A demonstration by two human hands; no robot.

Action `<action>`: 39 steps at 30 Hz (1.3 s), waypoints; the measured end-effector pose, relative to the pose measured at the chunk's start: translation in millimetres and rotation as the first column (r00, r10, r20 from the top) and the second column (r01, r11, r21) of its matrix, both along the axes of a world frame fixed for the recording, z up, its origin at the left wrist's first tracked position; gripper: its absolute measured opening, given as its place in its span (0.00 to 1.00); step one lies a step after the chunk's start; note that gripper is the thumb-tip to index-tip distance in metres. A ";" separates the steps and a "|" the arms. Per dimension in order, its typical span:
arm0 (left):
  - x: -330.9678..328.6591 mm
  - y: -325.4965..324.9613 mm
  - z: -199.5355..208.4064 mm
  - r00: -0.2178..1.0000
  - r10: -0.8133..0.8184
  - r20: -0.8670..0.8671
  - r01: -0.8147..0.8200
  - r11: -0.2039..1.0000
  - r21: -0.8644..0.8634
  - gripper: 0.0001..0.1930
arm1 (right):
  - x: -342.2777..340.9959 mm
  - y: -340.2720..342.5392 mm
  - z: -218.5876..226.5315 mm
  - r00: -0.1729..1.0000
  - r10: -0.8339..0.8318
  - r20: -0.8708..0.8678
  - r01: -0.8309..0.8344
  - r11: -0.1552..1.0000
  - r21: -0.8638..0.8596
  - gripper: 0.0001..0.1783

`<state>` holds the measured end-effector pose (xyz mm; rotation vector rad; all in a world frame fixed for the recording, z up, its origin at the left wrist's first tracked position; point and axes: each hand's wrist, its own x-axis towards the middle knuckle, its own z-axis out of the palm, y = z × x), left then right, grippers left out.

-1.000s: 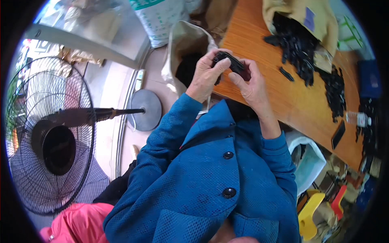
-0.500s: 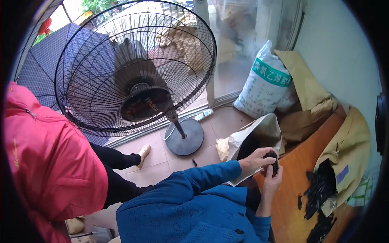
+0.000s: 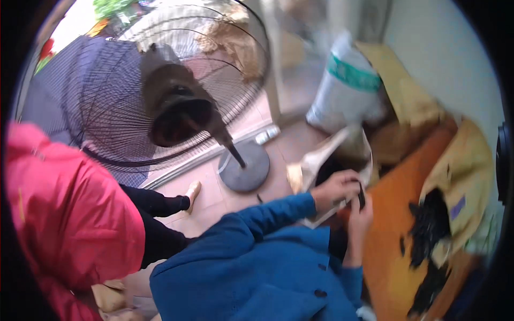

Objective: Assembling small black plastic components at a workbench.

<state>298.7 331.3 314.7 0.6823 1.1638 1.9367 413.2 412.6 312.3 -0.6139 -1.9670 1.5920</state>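
Above the open mouth of a pale sack (image 3: 360, 143), my two hands meet around a small black elongated piece (image 3: 361, 196). My left hand (image 3: 336, 191) is closed on it from the left, fingers bent. From below, my right hand (image 3: 361, 218) grips the same piece with its fingertips. Motion blur hides the piece's exact kind. Dark contents fill the pale sack's opening. To the right, a heap of similar black pieces (image 3: 430, 227) spills from a tan sack (image 3: 471, 179) onto an orange-brown wooden tabletop (image 3: 391, 235).
A large black-caged standing fan (image 3: 182, 115) rises from a round base (image 3: 244, 167) on the tiled floor. Another person in a pink jacket (image 3: 80, 214) stands at the left. A white sack with a green band (image 3: 348, 85) leans by the glass door. A dark checked umbrella (image 3: 40, 99) lies behind the fan.
The whole view has shifted and blurred. My hands stay together over the pale sack, and the black piece shows more narrowly between my fingers.
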 end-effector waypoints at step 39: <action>133.1 210.2 7.2 -0.076 -0.475 -0.877 0.139 0.866 -0.481 0.12 | 365.6 243.1 -4.0 0.353 -0.872 0.339 -0.011 0.358 0.933 0.11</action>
